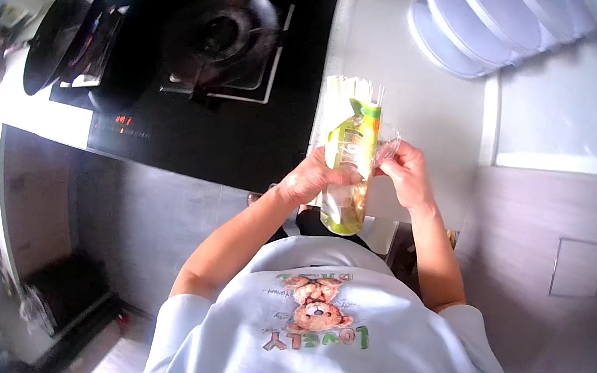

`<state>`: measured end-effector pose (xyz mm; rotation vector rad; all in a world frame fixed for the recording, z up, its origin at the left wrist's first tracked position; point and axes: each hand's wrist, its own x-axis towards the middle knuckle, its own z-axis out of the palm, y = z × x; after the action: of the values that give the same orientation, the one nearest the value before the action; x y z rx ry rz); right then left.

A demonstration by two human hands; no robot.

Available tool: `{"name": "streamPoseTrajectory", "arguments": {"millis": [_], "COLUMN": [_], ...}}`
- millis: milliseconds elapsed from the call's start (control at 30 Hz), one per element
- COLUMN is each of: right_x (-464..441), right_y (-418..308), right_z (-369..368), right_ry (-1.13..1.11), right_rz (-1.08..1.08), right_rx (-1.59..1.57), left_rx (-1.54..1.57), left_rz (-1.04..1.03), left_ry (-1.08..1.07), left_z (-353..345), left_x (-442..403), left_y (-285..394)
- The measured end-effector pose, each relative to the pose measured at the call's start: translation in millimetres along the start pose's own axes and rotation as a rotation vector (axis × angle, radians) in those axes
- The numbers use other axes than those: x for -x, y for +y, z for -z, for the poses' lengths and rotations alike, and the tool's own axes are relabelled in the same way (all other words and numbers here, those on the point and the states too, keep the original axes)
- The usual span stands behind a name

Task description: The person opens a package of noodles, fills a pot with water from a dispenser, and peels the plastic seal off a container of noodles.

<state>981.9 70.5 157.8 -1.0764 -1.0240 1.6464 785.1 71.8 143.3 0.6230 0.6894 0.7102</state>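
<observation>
A green and clear plastic packet of dried noodles [354, 137] is held over the counter's front edge. Pale, thin sticks stand out of its far end, where the wrapper looks open. Wrapped around the packet's left side, my left hand [313, 176] has its thumb lying across the front. My right hand [407, 174] is closed at the packet's right side, fingertips pinching a crumpled flap of clear plastic [389, 148]. Whether that flap is still joined to the packet is hard to tell.
Left of the packet lies a black glass cooktop [243, 139] with a burner [220, 37] and red lit digits. A dark pan [65, 32] sits at its far left. White stacked trays [480, 28] stand at the back right of the pale counter [445, 100].
</observation>
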Motion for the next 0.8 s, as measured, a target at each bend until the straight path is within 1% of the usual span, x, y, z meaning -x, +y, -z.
{"name": "streamPoseTrajectory", "arguments": {"millis": [167, 200, 300, 333, 433, 467, 567, 700, 800], "right_x": [-1, -6, -23, -32, -43, -46, -56, -71, -79], "right_y": [-23, -23, -49, -54, -64, -66, -60, -46, -37], "right_z": [-45, -43, -65, -71, -124, -143, -190, -229, -253], "right_ry": [-0.237, -0.315, -0.333, -0.370, -0.478, -0.538, -0.621, -0.774, -0.866], "right_rz": [-0.040, -0.073, -0.050, -0.046, 0.048, 0.006, -0.163, -0.258, -0.312], "right_rx": [-0.038, 0.017, 0.111, 0.109, 0.181, 0.235, 0.259, 0.308, 0.235], "left_rx": [0.134, 0.162, 0.120, 0.106, 0.041, 0.044, 0.053, 0.048, 0.059], "left_rz": [-0.093, -0.126, -0.129, -0.130, -0.145, -0.145, -0.146, -0.140, -0.135], "left_ry": [0.052, 0.047, 0.077, 0.055, 0.044, 0.021, -0.056, -0.126, -0.163], "left_z": [18, 22, 41, 49, 65, 70, 89, 109, 118], "left_x": [41, 51, 79, 88, 115, 123, 146, 172, 187], "left_y": [6, 11, 17, 17, 19, 19, 19, 25, 31]}}
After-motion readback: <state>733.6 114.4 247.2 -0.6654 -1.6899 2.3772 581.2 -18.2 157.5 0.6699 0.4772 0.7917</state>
